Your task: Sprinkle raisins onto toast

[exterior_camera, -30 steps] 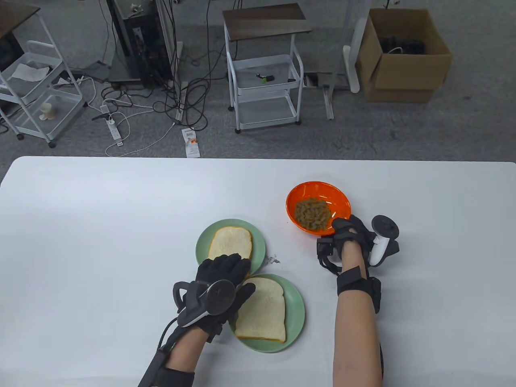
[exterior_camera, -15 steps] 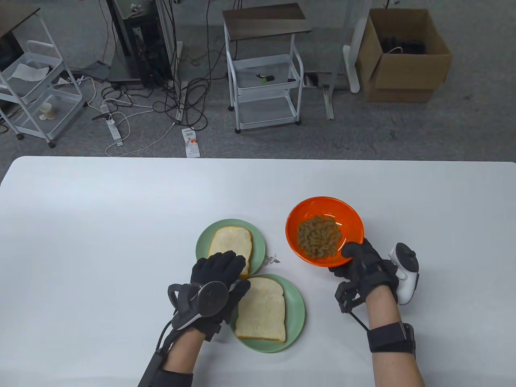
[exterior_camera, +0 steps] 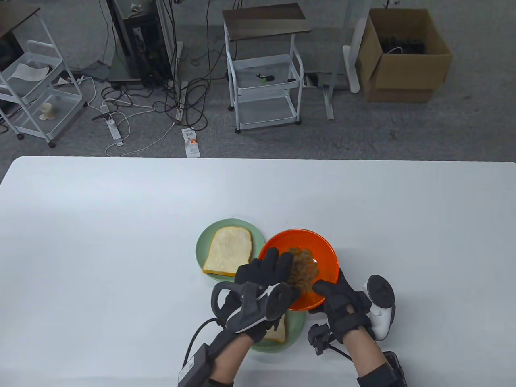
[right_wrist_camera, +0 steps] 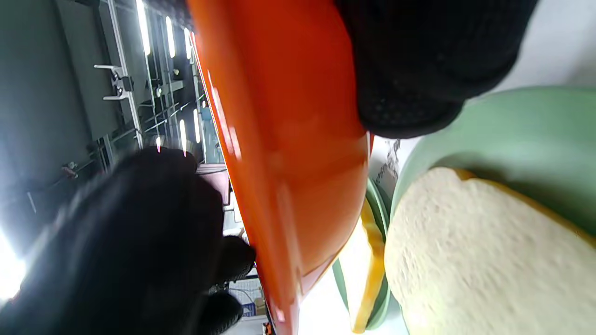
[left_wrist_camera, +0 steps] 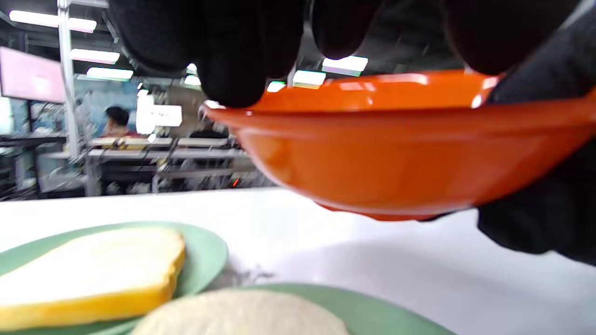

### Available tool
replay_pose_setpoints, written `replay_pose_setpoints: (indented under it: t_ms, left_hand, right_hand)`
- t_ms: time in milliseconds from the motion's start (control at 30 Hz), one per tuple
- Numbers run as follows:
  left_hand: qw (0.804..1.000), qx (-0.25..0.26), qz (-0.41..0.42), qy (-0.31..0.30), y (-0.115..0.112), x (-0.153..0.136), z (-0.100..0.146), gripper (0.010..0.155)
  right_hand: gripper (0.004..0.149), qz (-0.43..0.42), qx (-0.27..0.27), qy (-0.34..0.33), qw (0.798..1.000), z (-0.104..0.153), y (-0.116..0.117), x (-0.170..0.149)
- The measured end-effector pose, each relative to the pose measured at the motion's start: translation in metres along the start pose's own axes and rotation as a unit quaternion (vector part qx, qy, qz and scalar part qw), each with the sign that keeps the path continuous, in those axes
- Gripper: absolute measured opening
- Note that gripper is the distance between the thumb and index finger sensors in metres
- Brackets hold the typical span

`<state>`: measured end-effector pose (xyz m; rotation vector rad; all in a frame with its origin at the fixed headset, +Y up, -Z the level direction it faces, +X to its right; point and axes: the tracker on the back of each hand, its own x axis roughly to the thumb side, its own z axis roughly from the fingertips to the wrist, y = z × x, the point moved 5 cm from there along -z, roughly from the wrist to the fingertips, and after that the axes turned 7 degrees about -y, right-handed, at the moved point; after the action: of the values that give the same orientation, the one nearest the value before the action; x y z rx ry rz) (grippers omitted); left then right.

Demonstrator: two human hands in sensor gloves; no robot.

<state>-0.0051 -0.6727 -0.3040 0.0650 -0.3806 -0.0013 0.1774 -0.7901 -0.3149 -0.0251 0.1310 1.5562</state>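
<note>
White table point(exterior_camera: 100, 242) carried two green plates, each with one slice of bread. Far plate point(exterior_camera: 203, 246) lay left of centre; its toast point(exterior_camera: 229, 250) sat fully exposed, bare of raisins. Near plate point(exterior_camera: 296, 328) was mostly covered by hands and bowl; its toast point(exterior_camera: 278, 332) showed only as a corner in the table view and as a pale slab in the right wrist view point(right_wrist_camera: 475, 260).

Orange bowl point(exterior_camera: 318, 252) was held clear of the table, above the near plate; the left wrist view showed its underside off the surface point(left_wrist_camera: 396, 158), tipped slightly.

Right hand point(exterior_camera: 344, 308) gripped the bowl's near rim, thumb over the edge, fingers under the base.

Left hand point(exterior_camera: 262, 278) reached into the bowl from the left, fingers point(exterior_camera: 278, 262) curled down onto the contents. Could not tell whether they had closed on anything.

Raisins point(exterior_camera: 304, 270) lay heaped in the bowl's bottom, partly hidden by the left fingers.
</note>
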Motion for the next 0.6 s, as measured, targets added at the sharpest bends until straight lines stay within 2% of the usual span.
replay_pose_setpoints:
  t_ms: [33,133,233,333,467,600]
  left_hand:
    - [0.998,-0.047,-0.013,0.026,-0.005,0.004,-0.006,0.085]
    - [0.989,-0.125,-0.039,0.076,-0.019,0.013,-0.014,0.093]
    - [0.980,-0.163,-0.070,0.085,-0.032,0.020,-0.016,0.097]
    - [0.978,-0.171,-0.082,0.089,-0.039,0.019,-0.016,0.088]
    - [0.982,-0.154,-0.085,0.068,-0.041,0.016,-0.013,0.088]
    - [0.988,-0.138,-0.035,0.061,-0.043,0.012,-0.010,0.085]
  right_hand:
    - [0.074,-0.010,0.005,0.001,1.000,0.002,0.002,-0.001]
    - [0.073,-0.022,0.004,0.012,1.000,0.006,0.007,-0.007]
    - [0.071,-0.034,-0.004,0.023,0.999,0.007,0.009,-0.014]
    - [0.070,-0.030,-0.007,0.024,0.999,0.008,0.014,-0.017]
    - [0.069,-0.036,-0.001,0.027,0.999,0.009,0.022,-0.018]
    - [0.068,-0.038,0.006,0.031,0.999,0.008,0.024,-0.020]
